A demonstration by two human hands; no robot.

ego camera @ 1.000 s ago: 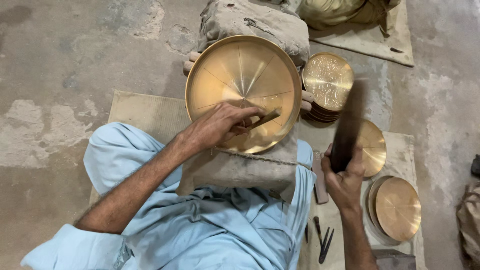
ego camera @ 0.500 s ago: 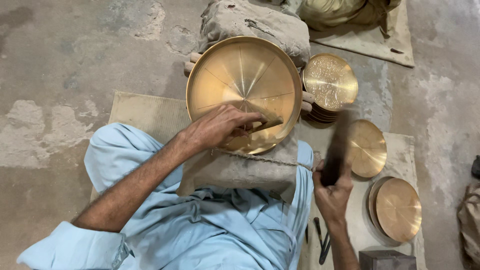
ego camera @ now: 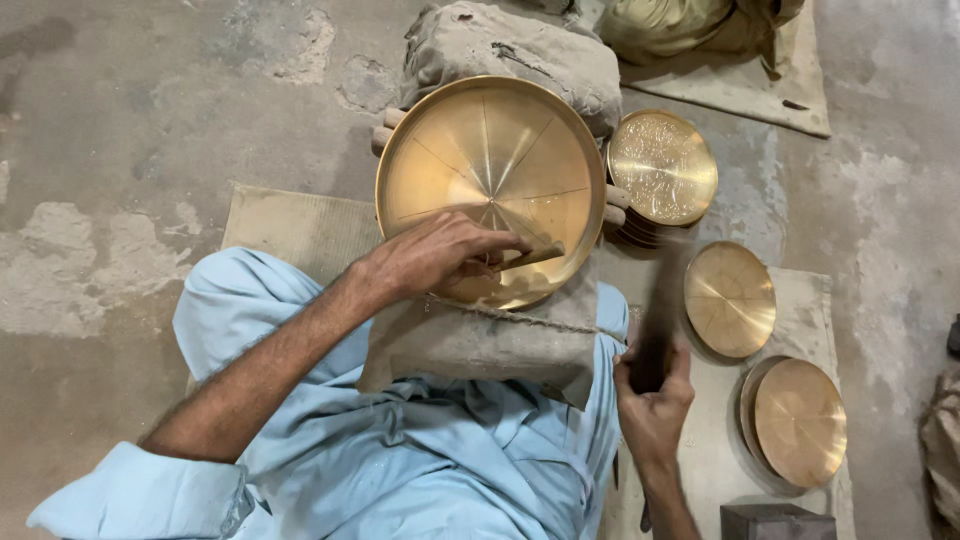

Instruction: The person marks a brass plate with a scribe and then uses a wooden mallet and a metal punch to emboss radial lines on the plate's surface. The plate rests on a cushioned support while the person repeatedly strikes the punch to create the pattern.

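Note:
A large round brass tray (ego camera: 470, 160) with scored lines radiating from its middle rests tilted on a cloth-wrapped block (ego camera: 470, 345) in my lap. My left hand (ego camera: 435, 255) lies on the tray's near rim and pinches a thin chisel (ego camera: 530, 257) that points right across the metal. My right hand (ego camera: 655, 400) grips the handle of a dark hammer (ego camera: 660, 310), raised and motion-blurred, to the right of the tray.
A stack of patterned brass plates (ego camera: 662, 165) sits right of the tray. Two plain brass plates (ego camera: 730, 298) (ego camera: 800, 420) lie on a cloth mat at right. A padded sack (ego camera: 510, 45) backs the tray. A dark block (ego camera: 775, 522) stands at the bottom edge. Concrete floor surrounds.
The hammer in my right hand has swung down and then part-way back up. My left hand and the chisel have stayed on the tray's near rim.

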